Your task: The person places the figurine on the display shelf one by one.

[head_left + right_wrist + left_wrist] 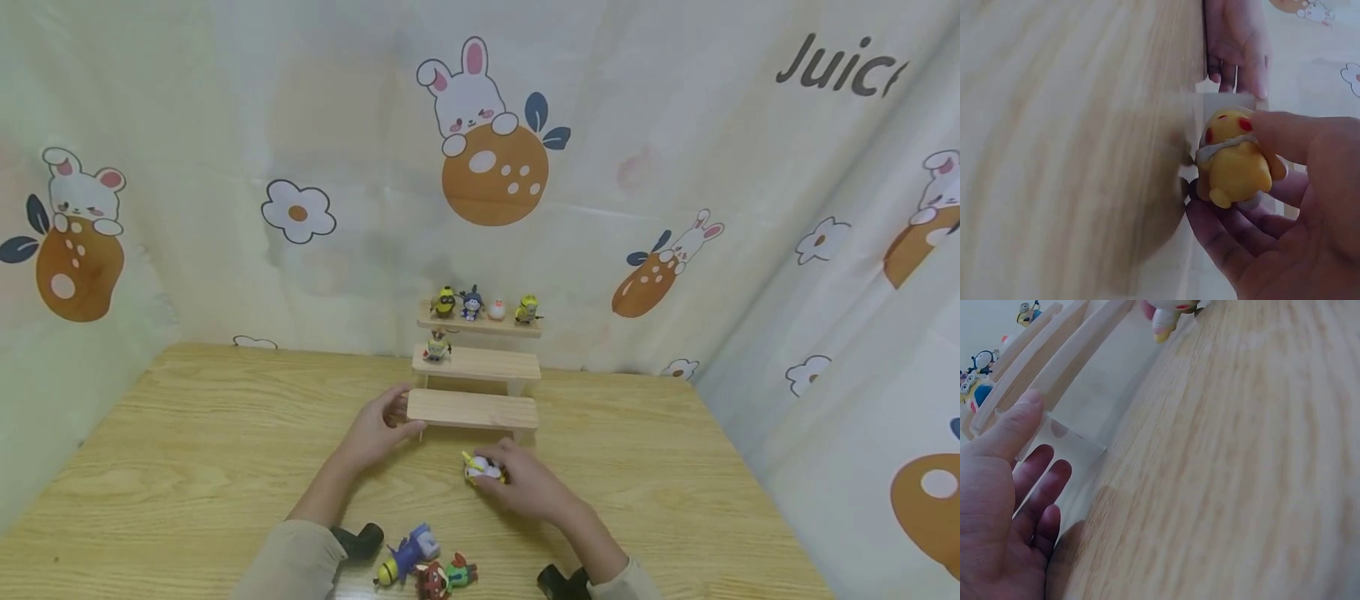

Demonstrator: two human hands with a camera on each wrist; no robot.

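A three-step wooden display stand (472, 408) with clear supports stands at the back of the table. At the left end of its lowest step my left hand (375, 429) grips the board, thumb (1027, 403) on its front edge; the lower fingers hang loosely beside the clear support (1072, 440). In front of the stand, my right hand (521, 481) holds a small toy figure between thumb and fingers. The right wrist view shows this figure (1235, 169) as yellow with red cheeks and a white collar band. The lowest step bears no figures.
Several small figures, among them a white one (497, 310), line the top step, and one figure (437, 346) stands at the left of the middle step. Near the front edge lie a blue-and-yellow figure (408, 554) and a red-and-green figure (450, 575). A patterned curtain (360, 275) hangs behind.
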